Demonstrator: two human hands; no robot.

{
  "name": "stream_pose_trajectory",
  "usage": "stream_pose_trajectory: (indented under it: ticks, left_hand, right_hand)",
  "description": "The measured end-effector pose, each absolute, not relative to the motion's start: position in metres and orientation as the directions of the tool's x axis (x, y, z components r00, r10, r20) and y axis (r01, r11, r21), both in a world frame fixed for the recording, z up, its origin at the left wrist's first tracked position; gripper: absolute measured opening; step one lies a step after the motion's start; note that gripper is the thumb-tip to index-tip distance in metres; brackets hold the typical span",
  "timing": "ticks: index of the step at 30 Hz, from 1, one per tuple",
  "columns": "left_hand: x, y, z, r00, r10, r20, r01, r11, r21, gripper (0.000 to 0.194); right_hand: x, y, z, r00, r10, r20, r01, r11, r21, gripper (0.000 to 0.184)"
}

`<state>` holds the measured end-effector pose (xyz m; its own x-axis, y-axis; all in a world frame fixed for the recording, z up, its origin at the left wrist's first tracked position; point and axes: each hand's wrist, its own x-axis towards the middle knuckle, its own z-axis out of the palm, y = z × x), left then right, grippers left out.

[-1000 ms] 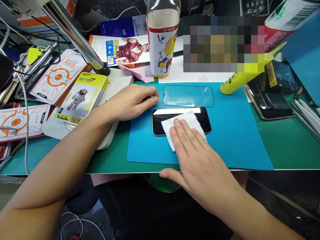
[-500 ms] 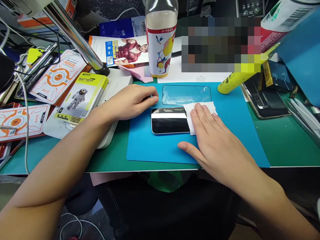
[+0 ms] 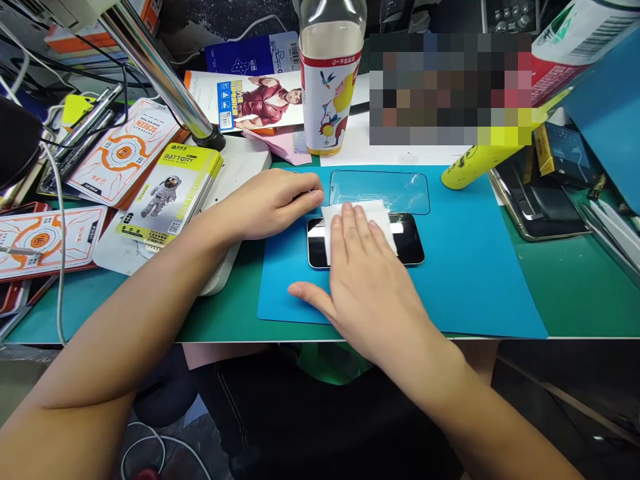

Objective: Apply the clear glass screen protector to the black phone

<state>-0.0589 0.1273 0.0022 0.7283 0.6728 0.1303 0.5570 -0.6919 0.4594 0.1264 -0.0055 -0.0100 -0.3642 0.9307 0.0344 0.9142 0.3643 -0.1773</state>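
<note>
A smartphone point(image 3: 411, 243) with a dark, shiny screen lies flat on the blue mat point(image 3: 475, 280). My right hand point(image 3: 365, 273) is laid on a white wipe point(image 3: 383, 212) over the phone's left and middle part. Its fingers are stretched out flat and the thumb points left, off the phone. Just beyond the phone rests a clear screen protector point(image 3: 400, 190) with a dark rim. Loosely curled, my left hand point(image 3: 280, 203) rests by the mat's far left corner, close to the phone and the protector. No object shows in its fingers.
A drink bottle point(image 3: 331, 87) stands behind the mat. To the left are a yellow battery box point(image 3: 173, 193), orange-and-white boxes point(image 3: 125, 153) and a metal lamp post point(image 3: 160, 73). At right lie a yellow tube point(image 3: 470, 163) and a dark phone part point(image 3: 540, 207).
My right hand and the wipe have slid left along the phone, uncovering its right end and covering the left-middle. My left hand has stayed in place. The view has shifted slightly.
</note>
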Motion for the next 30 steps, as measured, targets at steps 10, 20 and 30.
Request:
stream_pose_trajectory:
  ticks: [10,20,30]
  left_hand:
    - [-0.06,0.127,0.004,0.735,0.667,0.119,0.556,-0.695,0.456,0.037]
    - [-0.061,0.128,0.005,0.731,0.675,0.096,0.576,-0.687,0.444,0.039]
    - [-0.062,0.129,0.004,0.74,0.664,0.106,0.568,-0.701,0.431,0.039]
  right_hand:
    - [0.1,-0.018,-0.016,-0.473,0.873,0.12,0.866,0.486,-0.121,0.117]
    - [0.139,-0.052,-0.02,-0.53,0.835,0.15,0.829,0.547,-0.118,0.108]
    - [0.196,-0.052,-0.02,-0.455,0.874,0.168,0.886,0.463,-0.009,0.096]
